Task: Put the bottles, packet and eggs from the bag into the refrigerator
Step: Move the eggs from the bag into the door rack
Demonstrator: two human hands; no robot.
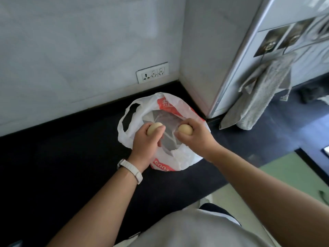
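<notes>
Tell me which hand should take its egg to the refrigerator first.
Right, probably. The right hand grips its egg on the side nearer the refrigerator, which stands right of the bag. The left hand, gripping the other egg, is farther away.

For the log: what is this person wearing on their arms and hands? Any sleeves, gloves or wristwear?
Both forearms are bare, with no sleeves in view, and neither the left hand nor the right hand is gloved. A white band, like a watch or fitness strap, circles the left wrist. The right wrist carries nothing.
</notes>
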